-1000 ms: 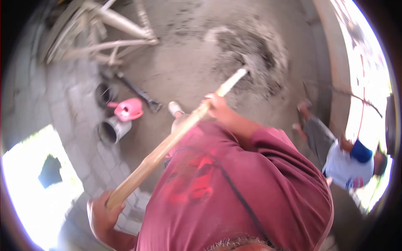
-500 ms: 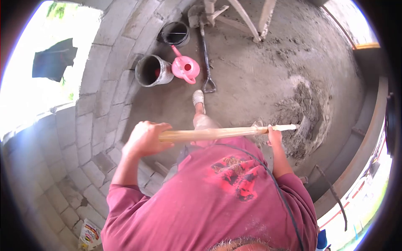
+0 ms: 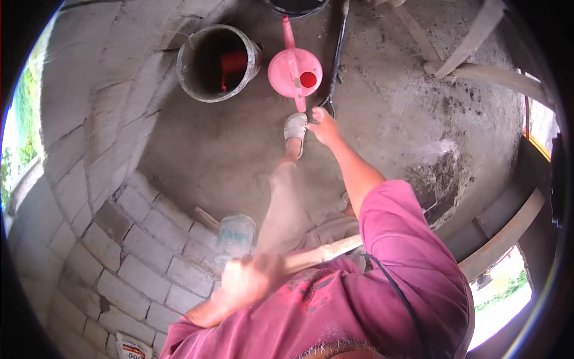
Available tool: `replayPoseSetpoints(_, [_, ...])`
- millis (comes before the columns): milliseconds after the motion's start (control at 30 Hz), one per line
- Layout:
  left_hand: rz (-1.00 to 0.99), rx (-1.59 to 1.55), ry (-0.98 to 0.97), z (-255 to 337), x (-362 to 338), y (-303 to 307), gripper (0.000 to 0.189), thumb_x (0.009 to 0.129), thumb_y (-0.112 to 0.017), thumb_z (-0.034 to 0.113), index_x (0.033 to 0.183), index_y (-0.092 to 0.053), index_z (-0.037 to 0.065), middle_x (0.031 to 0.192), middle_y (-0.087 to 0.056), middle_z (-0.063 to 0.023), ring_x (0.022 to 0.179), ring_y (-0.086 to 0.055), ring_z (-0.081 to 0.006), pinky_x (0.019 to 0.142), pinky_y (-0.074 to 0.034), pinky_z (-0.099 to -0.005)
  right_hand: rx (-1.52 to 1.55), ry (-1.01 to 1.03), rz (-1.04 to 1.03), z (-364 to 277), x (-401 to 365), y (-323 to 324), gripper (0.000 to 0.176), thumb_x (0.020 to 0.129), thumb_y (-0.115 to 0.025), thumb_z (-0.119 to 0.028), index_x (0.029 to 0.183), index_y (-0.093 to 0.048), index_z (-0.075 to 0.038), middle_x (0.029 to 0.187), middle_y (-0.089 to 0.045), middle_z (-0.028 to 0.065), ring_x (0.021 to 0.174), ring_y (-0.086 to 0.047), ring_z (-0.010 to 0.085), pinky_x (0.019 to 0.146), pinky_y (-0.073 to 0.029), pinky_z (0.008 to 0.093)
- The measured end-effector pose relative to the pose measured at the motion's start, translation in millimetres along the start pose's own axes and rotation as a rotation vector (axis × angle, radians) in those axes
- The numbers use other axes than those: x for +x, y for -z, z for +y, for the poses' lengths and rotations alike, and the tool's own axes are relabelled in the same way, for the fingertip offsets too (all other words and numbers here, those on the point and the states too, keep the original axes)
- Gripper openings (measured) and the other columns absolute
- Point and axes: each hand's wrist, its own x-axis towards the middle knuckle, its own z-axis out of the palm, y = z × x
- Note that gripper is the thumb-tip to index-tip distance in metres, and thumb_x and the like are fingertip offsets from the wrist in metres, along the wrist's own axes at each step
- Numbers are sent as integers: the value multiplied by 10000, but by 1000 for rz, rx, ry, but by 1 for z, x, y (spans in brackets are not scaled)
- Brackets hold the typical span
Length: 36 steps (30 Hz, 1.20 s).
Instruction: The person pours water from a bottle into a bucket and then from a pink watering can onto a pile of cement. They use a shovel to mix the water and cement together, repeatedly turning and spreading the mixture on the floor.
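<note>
I see the left hand (image 3: 252, 279), its fingers clamped round the wooden handle (image 3: 324, 254), while the right hand (image 3: 326, 127) reaches low, and I cannot tell whether its fingers are closed on anything. Just beyond them are the pink watering can (image 3: 281, 73) and the black shovel (image 3: 339, 52); a careless sweep could tip the former, and with one hand gripping, the wooden handle could swing loose
</note>
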Motion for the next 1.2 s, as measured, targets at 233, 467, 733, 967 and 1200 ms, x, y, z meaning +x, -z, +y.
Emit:
replayPoseSetpoints(233, [105,82,-70,-32,32,-4,162,800,-671,240,933,-611,168,689,-511,4,500,-551,-139,386,-457,-309,400,-320,-165,-7,97,-57,420,714,-807,-20,1101,-646,-3,1016,-678,69,943,-633,179,845,-503,340])
replayPoseSetpoints(467, [-119,0,34,-32,41,12,396,776,-736,309,1135,-682,153,792,-629,-40,629,-671,-251,538,-560,-398,600,-398,197,-1,81,-45,301,633,-757,35,894,-612,-3,730,-611,49,598,-590,166,532,-477,337])
replayPoseSetpoints(733, [-73,30,3,-21,46,5,378,714,-819,253,1055,-700,143,778,-651,-70,629,-684,-293,578,-572,-422,1595,-688,586,-27,-18,8,254,734,-662,-92,973,-574,-88,963,-547,132,944,-563,441,798,-383,840])
replayPoseSetpoints(967, [0,80,-24,-3,38,-2,485,655,-876,259,1091,-710,128,835,-690,-102,711,-698,-336,659,-575,-447,1980,-588,706,46,-131,151,161,824,-563,-107,965,-507,-53,872,-529,93,949,-543,389,933,-296,851])
replayPoseSetpoints(1200, [-3,113,-17,55,15,-2,451,647,-862,150,1063,-704,75,865,-700,-165,784,-688,-379,703,-551,-461,2022,-386,1279,156,-247,292,18,973,-492,-52,985,-496,-66,787,-497,65,664,-506,223,682,-499,362])
